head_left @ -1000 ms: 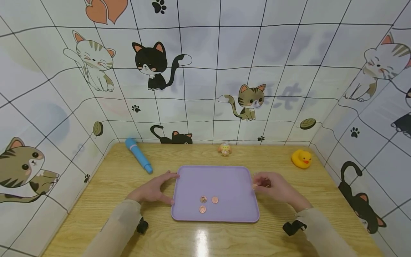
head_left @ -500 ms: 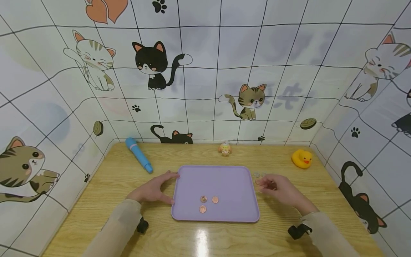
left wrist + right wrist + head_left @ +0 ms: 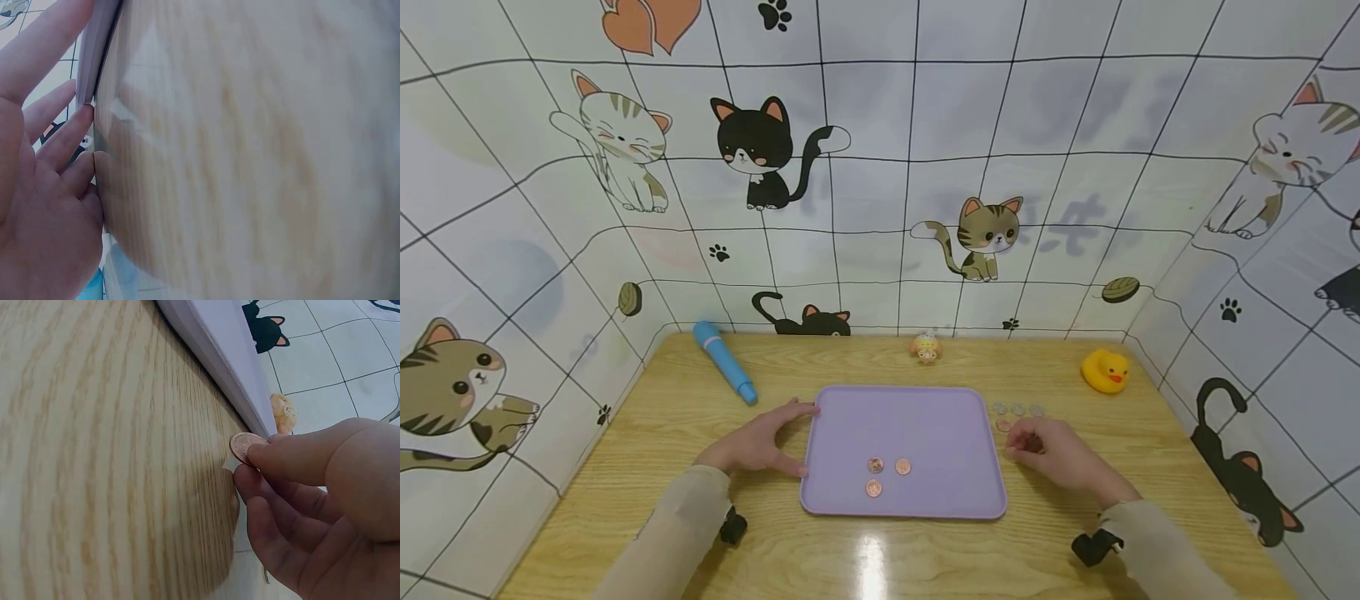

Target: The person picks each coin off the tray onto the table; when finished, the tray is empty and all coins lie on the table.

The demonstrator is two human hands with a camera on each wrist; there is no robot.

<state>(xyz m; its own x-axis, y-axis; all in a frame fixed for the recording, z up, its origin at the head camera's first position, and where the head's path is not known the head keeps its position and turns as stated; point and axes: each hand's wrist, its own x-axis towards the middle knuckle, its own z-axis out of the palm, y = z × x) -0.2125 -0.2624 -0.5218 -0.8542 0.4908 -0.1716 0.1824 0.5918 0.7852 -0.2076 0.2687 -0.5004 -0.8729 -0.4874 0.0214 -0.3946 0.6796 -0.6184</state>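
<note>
Beside tray's (image 3: 985, 433) right edge, right hand (image 3: 1060, 454) on copper coin (image 3: 245, 446).

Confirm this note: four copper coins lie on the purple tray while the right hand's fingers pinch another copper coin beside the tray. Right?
Not quite: the head view shows three copper coins on the purple tray, not four. The right hand does pinch another copper coin beside it.

Tray (image 3: 925, 417) centre of surface (image 3: 775, 550)
Three coins (image 3: 882, 475) in tray at 6; hands at 9 (image 3: 756, 446) and 3 (image 3: 1060, 454); loose coins (image 3: 1017, 410) at 2; duck (image 3: 1103, 370) beyond.
</note>
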